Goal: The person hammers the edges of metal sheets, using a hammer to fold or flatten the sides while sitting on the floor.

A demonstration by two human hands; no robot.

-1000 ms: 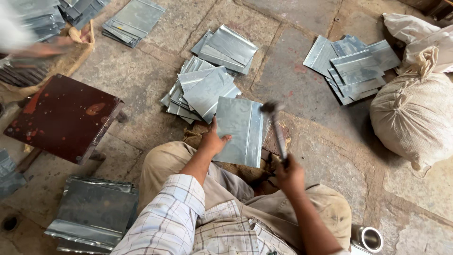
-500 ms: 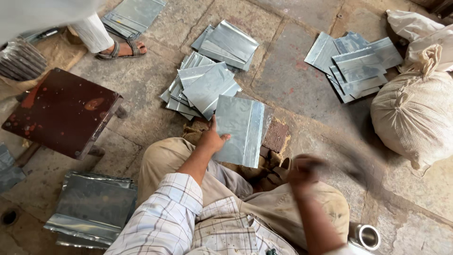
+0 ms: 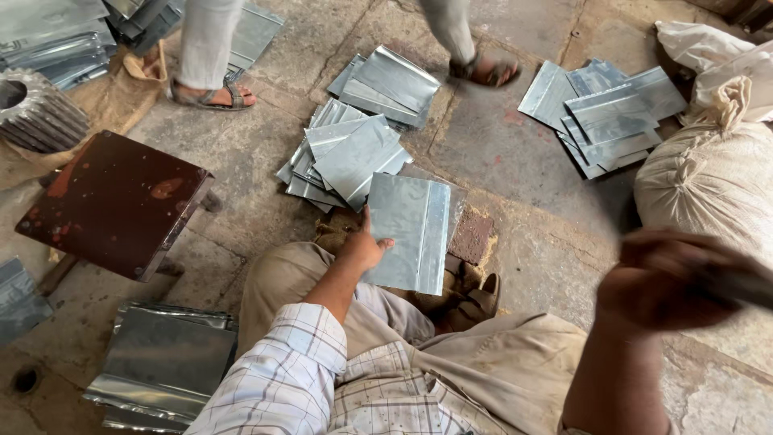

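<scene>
Your left hand (image 3: 364,248) lay flat on the near left edge of a metal sheet (image 3: 411,229), fingers spread and pressing down rather than gripping, so the sheet stayed put on the block (image 3: 469,235) in front of your knees. Your right hand (image 3: 662,280) was raised off to the right and badly blurred. It seemed closed around a dark handle, probably a hammer (image 3: 741,283), though I cannot tell how tight the hold was or what the tool's head looked like.

As a judgement on progress: the sheet already showed a folded strip down its right side, so part of the shaping looked done. With the tool up in the air, the blow on this piece was not yet landed.

Plenty remained around you. A loose pile of sheets (image 3: 346,157) sat just beyond the one you held, another stack (image 3: 388,84) lay further out, and a third spread (image 3: 605,113) rested to the right beside a sack (image 3: 708,181). A folded bundle (image 3: 165,358) lay near your left knee, next to a rusty red stool (image 3: 117,201).

Another person's sandalled feet (image 3: 211,95) stepped across the stone floor (image 3: 515,153) just past the piles, well apart from your hands but close to the stock. Your own shoes (image 3: 475,294) sat just beneath the block.
</scene>
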